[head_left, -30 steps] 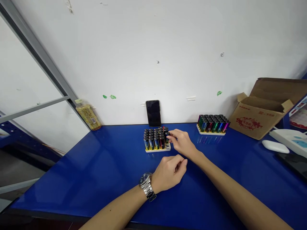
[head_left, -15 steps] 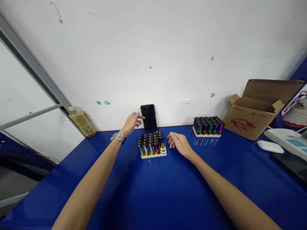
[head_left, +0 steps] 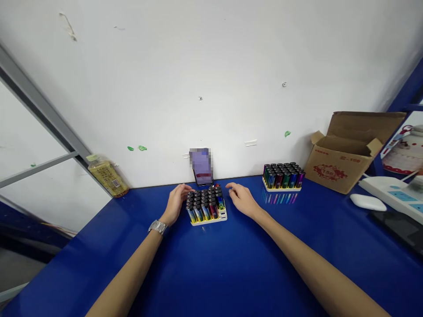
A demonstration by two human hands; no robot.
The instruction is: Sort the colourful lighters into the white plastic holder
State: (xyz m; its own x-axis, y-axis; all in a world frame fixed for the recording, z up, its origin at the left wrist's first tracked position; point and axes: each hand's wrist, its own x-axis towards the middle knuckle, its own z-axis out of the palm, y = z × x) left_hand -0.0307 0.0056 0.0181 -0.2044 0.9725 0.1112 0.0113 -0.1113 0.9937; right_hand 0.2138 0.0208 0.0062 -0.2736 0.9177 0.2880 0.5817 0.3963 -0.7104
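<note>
A white tray (head_left: 224, 216) stands on the blue table, packed with upright lighters (head_left: 205, 210) that have black tops and shiny coloured bodies. Bare slots show at its front right corner. My left hand (head_left: 176, 204), with a metal watch on the wrist, rests close along the tray's left side; its fingers are bent loosely towards the back, and whether they touch the lighters I cannot tell. My right hand (head_left: 243, 200) lies just right of the tray, a small gap away, fingers loosely bent and holding nothing. Behind the tray a phone (head_left: 201, 167) leans on the wall, its screen lit and pixelated.
A second tray of lighters (head_left: 284, 177) stands to the right, beside an open cardboard box (head_left: 340, 169). Further right are a white case (head_left: 368, 202), a power strip (head_left: 396, 193) and a dark device (head_left: 398, 229). A drink bottle (head_left: 108, 177) leans at the left.
My left hand has come down from the phone to the tray's left side. The phone's screen has gone from dark to lit. My right hand remains beside the tray; the view has shifted slightly.
</note>
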